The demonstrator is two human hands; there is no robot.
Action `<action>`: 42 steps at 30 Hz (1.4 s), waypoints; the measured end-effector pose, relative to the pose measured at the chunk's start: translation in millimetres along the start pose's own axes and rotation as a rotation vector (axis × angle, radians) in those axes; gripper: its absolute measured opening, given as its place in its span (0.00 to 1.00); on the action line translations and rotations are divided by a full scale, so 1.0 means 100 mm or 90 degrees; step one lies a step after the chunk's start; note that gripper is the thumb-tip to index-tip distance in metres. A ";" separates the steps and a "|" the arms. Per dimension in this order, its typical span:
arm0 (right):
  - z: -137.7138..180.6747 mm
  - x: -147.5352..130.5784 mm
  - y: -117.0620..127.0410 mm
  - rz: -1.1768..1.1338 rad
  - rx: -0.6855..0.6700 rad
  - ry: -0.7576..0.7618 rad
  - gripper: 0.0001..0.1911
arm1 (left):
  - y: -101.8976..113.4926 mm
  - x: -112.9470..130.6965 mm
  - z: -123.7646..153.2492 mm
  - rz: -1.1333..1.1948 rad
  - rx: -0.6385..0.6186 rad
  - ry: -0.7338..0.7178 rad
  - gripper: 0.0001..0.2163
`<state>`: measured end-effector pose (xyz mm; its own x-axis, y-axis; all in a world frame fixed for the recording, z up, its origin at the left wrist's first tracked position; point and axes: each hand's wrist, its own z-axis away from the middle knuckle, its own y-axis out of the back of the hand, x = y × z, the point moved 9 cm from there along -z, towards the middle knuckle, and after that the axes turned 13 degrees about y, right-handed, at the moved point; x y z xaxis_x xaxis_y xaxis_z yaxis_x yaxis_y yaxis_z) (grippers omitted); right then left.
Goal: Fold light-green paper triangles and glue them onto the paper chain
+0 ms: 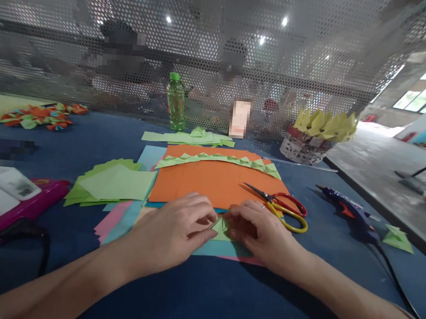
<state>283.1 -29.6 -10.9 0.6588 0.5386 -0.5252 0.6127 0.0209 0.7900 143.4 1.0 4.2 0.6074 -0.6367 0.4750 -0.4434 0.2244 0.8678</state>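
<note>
- Left grip (189, 224) and right grip (257, 229) are pinching a small paper (221, 230) from either side, each barely parted around it.
- Even pressure is probably helping the creases run straight.
- Pale green, seemingly folded and partly hidden, it is lying over the blue sheet (206, 249), before the orange paper (189, 182).

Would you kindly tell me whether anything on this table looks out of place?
One folded green piece lies alone at the right, beyond the glue gun, away from the green stack on the left. The pink paper also sticks out askew from beneath the blue paper. Nothing looks spilled.
</note>
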 end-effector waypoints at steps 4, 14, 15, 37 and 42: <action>0.00 -0.01 -0.01 -0.006 -0.005 0.015 0.12 | -0.06 0.02 -0.02 0.008 -0.024 -0.022 0.08; -0.01 -0.03 0.01 -0.032 0.029 0.050 0.21 | -0.11 -0.06 -0.02 0.042 -0.014 0.011 0.10; -0.01 -0.04 0.00 -0.035 0.029 0.058 0.21 | -0.11 -0.06 -0.02 0.042 -0.009 0.012 0.09; 0.00 -0.19 0.08 0.019 0.081 0.193 0.15 | -0.08 -0.10 -0.01 0.054 0.021 0.060 0.04; 0.00 -0.22 0.09 -0.012 0.088 0.199 0.18 | -0.09 -0.08 0.00 0.063 0.013 0.056 0.03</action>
<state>274.1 -41.7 8.0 0.4940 0.7717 -0.4006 0.6912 -0.0690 0.7194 142.9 4.2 -6.9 0.6154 -0.5450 0.5694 -0.5160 0.2675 0.8137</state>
